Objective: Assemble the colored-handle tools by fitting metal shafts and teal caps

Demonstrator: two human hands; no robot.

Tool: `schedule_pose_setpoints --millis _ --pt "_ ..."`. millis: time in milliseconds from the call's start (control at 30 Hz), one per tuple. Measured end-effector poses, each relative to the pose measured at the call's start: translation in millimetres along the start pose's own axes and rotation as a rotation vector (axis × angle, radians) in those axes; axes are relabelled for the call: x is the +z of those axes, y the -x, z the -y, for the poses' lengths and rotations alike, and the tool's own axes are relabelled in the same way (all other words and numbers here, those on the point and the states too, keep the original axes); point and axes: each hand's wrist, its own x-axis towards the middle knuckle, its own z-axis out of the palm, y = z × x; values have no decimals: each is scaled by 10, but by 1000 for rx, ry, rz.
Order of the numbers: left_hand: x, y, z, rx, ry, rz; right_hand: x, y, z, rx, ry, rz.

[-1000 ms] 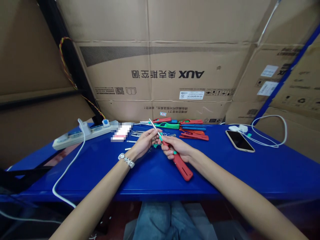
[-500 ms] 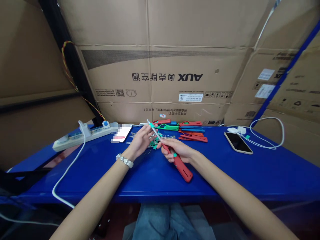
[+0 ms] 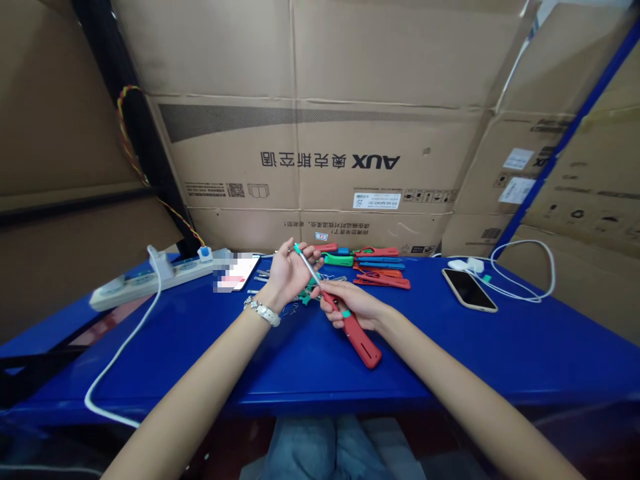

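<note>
My right hand (image 3: 355, 303) is wrapped round the red handle of a long-nosed lighter (image 3: 364, 345). The lighter slants, its silver tube pointing up and to the left, with a teal piece at the tip and another teal spot by the handle. My left hand (image 3: 289, 275) is turned palm up with its fingers apart and slightly curled. The tube's front end lies over that palm; whether it touches the skin I cannot tell. Behind and under the hands are loose metal tubes and small green parts (image 3: 306, 297), partly hidden.
Red lighter shells (image 3: 383, 281), a green one (image 3: 337, 260) and blue ones (image 3: 383, 263) lie along the back of the blue table (image 3: 430, 360). A phone (image 3: 469, 289) with a white cable is at right. A power strip (image 3: 165, 277) and a lit phone screen (image 3: 243, 272) are at left.
My left hand has turned its palm further upward and its fingers have opened around the tube's tip. The right hand keeps its hold on the lighter. The camera view has shifted slightly.
</note>
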Motion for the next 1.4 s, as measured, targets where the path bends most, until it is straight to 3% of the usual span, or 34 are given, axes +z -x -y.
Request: schedule_pose_setpoints --millis 333,500,567,633,867,967,1133,1300,1400 --pt "-85 56 -19 86 -26 -71 34 13 13 56 43 14" --pt "-324 -29 -238 252 -161 -160 14 66 5 89 85 72" --pt "-475 -68 -331 334 -376 -196 -21 79 13 69 70 56" --pt "-603 -86 -362 337 -825 -177 -67 74 27 18 29 -9" --pt "-758 -11 -196 224 -1408 -87 -187 12 32 -2 -8 -151" --pt "-762 10 -196 277 -1688 -78 -185 12 29 -3 -32 -169" --pt "-545 82 -70 486 -1493 47 -148 9 52 -107 -157 -131" --pt "-265 177 212 299 -1061 197 -103 -46 22 -271 -120 -182" --pt "-214 191 292 148 -873 212 -98 -86 -22 -346 -48 -224"
